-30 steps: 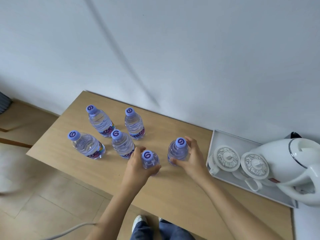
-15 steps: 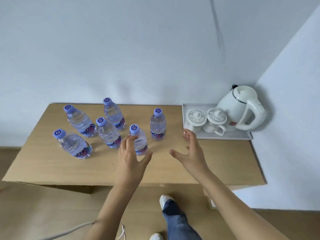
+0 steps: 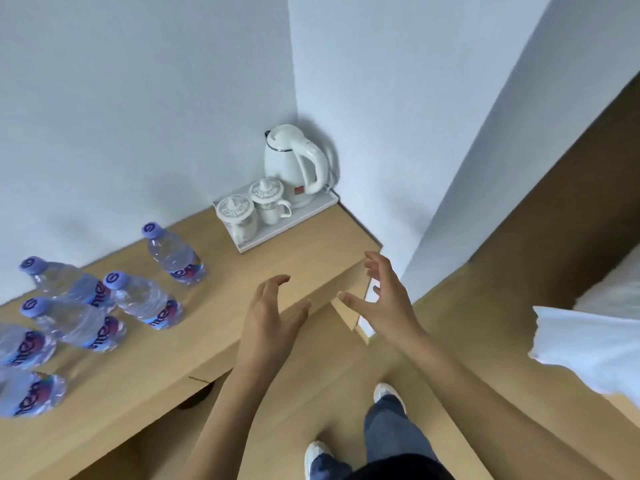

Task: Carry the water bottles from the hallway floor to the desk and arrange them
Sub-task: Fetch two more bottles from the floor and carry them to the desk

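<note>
**Both hands empty, bottles grouped at frame left**

Left hand (image 3: 268,320) at centre frame: fingers spread and loosely bent, holding nothing, hovering over the desk's front edge. Right hand (image 3: 384,299) just right of it: fingers wide, slightly hooked, also empty, over the desk's right corner. Palms face each other, apart.

Water bottles (image 3: 145,299) all stand on the wooden desk (image 3: 242,258), left of the left hand and not touching either hand. Six visible, purple caps, clustered from mid-left to the lower left edge; two are cut off by the frame. Nearest one to the fingers stands alone at (image 3: 175,254).

Upper centre, in the wall corner: white tray (image 3: 311,213) carrying a white kettle (image 3: 291,161) and two lidded cups (image 3: 252,209). White bedding (image 3: 588,348) at right edge.
</note>
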Demonstrator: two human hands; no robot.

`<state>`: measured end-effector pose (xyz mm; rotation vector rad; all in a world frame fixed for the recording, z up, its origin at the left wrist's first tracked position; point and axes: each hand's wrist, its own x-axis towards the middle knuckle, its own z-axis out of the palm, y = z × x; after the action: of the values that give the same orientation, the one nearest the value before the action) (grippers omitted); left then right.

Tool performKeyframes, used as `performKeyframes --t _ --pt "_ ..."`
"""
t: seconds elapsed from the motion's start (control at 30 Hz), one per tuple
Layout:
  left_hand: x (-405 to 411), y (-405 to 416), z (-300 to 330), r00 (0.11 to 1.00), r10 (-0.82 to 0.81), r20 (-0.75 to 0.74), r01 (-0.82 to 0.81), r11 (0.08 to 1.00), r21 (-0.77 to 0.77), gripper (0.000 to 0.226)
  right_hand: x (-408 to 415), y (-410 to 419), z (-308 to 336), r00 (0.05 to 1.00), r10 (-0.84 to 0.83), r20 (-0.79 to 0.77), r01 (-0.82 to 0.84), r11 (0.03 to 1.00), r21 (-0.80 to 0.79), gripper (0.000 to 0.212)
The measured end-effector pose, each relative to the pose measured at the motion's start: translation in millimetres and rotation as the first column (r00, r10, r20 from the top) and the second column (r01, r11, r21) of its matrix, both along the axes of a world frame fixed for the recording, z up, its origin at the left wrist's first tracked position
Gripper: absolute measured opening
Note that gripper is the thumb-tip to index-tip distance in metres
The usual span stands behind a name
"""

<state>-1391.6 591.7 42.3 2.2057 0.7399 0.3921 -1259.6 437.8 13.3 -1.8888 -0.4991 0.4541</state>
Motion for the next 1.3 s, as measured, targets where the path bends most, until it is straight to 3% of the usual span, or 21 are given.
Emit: performKeyframes --t 0.3,0.73,1.03,1.3 --pt "145.7 -139.5 -6.2 0.918 -0.393 -0.049 0.388 0.918 -0.076 0.051 77.3 -176.0 -7.2 0.917 -0.393 -0.073 0.389 0.919 -0.065 0.079" --pt "373.1 -353.9 -8.8 0.813 -0.576 -0.083 0.563 0.815 -0.139 0.052 246.9 -418.0 7.0 0.806 -0.591 -0.035 0.582 0.802 -0.135 0.077" --pt "532.1 -419.2 -10.9 0.754 -0.649 -0.101 0.638 0.761 -0.119 0.047 383.0 -486.1 6.7 0.744 -0.667 -0.045 0.658 0.743 -0.123 0.075" --pt "738.8 -464.0 -10.6 0.654 -0.749 -0.105 0.742 0.662 -0.104 0.056 584.6 -522.5 9.8 0.690 -0.723 -0.023 0.713 0.685 -0.149 0.077"
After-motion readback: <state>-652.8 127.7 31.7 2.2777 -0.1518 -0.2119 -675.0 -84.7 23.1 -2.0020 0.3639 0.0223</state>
